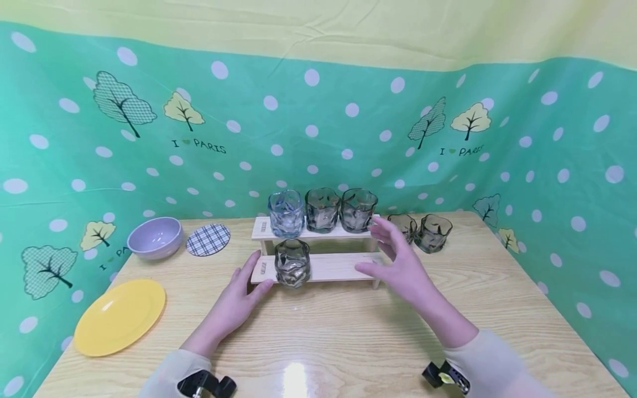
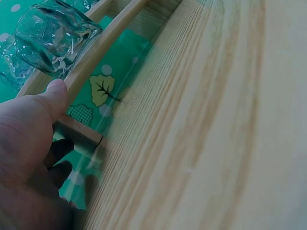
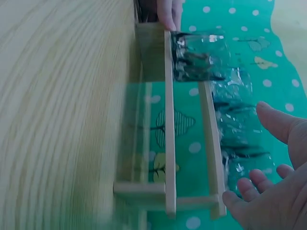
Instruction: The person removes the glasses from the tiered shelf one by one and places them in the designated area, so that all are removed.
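Observation:
A two-step wooden display rack stands on the table. My left hand holds its lower left end, the thumb at the front edge beside a grey glass and the fingers round the side. In the left wrist view that thumb meets the board just below the glass. My right hand is spread near the rack's right end, holding nothing. On the upper step stand a bluish glass and two grey glasses, one in the middle and one on the right.
Two more dark glasses, one partly behind my right hand and one farther right, stand on the table. To the left are a lilac bowl, a checked round mat and a yellow plate. A green dotted cloth hangs behind.

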Tool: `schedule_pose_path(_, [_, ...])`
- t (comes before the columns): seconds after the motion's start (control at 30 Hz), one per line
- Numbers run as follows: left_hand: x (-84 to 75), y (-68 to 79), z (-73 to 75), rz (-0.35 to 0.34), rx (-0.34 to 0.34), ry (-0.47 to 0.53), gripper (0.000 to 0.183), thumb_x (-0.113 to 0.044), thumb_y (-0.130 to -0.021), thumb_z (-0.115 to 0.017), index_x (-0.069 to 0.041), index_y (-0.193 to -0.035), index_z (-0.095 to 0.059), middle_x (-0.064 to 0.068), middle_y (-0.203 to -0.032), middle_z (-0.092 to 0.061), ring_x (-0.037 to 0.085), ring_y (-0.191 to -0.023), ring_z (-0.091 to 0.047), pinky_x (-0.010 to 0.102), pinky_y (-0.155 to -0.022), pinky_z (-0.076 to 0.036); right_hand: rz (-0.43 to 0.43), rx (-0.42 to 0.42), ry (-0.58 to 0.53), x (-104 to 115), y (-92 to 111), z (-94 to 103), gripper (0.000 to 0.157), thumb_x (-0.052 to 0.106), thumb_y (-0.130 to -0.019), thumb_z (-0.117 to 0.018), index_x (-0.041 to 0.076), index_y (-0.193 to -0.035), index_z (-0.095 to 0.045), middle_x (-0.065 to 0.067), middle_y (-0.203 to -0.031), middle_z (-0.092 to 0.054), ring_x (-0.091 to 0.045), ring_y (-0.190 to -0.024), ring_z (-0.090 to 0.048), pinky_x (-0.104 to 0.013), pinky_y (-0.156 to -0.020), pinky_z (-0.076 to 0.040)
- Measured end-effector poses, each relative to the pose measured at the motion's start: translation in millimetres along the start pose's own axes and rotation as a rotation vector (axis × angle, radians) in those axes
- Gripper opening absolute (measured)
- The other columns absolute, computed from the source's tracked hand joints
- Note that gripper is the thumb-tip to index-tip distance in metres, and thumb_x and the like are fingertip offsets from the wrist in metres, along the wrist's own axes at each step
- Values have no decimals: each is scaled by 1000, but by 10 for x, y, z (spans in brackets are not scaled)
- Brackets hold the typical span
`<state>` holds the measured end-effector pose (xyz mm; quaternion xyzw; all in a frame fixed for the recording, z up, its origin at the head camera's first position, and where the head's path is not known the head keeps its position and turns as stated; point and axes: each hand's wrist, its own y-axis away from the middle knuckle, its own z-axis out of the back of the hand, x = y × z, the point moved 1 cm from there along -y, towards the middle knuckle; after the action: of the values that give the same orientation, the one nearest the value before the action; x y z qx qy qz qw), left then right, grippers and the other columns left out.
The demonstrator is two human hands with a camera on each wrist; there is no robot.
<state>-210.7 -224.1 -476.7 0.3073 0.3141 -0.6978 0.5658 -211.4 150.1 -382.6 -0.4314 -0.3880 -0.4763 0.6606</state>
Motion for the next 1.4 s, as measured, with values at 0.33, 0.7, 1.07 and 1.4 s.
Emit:
schedule_pose_path(0.33, [-26, 1, 5, -4, 3, 5, 84, -45, -113, -64, -16, -178, -20, 25, -176, -30, 59, -162, -12, 71, -131, -7, 34, 99, -77, -11, -75, -338, 110, 8, -84, -96, 19, -173, -33, -11, -167, -49, -31, -155, -46, -44, -130, -34])
schedule_pose_path(0.7, [-26, 12, 26, 19, 18, -1, 85, -49, -113, -61, -15, -178, -19, 23, -178, -26, 62, -161, -6, 75, -128, -9, -15, 232, -218, -89, -193, -712, 108, 3, -86, -94, 22, -173, -33, -16, -167, -49, -42, -154, -46, -48, -128, -38])
schedule_pose_path(1.07, [-10, -36, 15, -33, 15, 24, 83, -45, -113, -62, -12, -177, -20, 21, -178, -27, 51, -163, -17, 66, -133, -3, 28, 271, -173, -155, -307, -891, 107, 10, -85, -97, 27, -171, -35, -11, -165, -49, -31, -155, -46, -39, -130, -34])
schedule_pose_path(1.4, [33, -8, 13, 6, 30, 25, 84, -49, -114, -60, -17, -179, -18, 19, -180, -23, 53, -164, -12, 69, -132, -4, 50, 298, -89, -194, -371, -1032, 111, 18, -83, -99, 37, -171, -36, -8, -162, -51, -27, -155, -45, -38, -130, -31])
